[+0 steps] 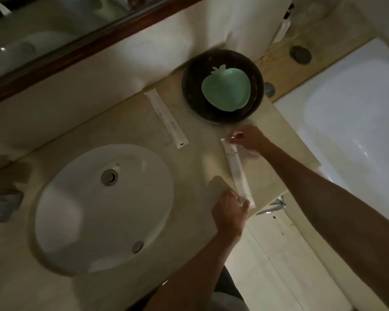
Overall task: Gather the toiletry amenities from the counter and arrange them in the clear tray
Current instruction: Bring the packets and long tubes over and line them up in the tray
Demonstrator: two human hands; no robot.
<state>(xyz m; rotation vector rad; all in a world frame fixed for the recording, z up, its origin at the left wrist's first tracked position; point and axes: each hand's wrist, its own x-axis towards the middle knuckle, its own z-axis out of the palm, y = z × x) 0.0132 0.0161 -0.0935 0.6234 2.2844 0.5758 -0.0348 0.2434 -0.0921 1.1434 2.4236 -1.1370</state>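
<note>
Toiletry packet (pixel 237 170), a long white sachet, lies just right of the frame's centre on the beige counter (pixel 126 122), between the sink (pixel 103 209) and the counter's right edge. The left hand (pixel 229 215) pinches its near end with curled fingers; the right hand (pixel 248 139) pinches its far end between thumb and fingertips. A second white packet (pixel 166 122) lies flat above and left of it, near the wall, well apart from both hands. In the upper middle sits a dark round dish (pixel 190 86) holding a green apple-shaped tray (pixel 226 89). A white bathtub (pixel 350 113) fills the right side.
</note>
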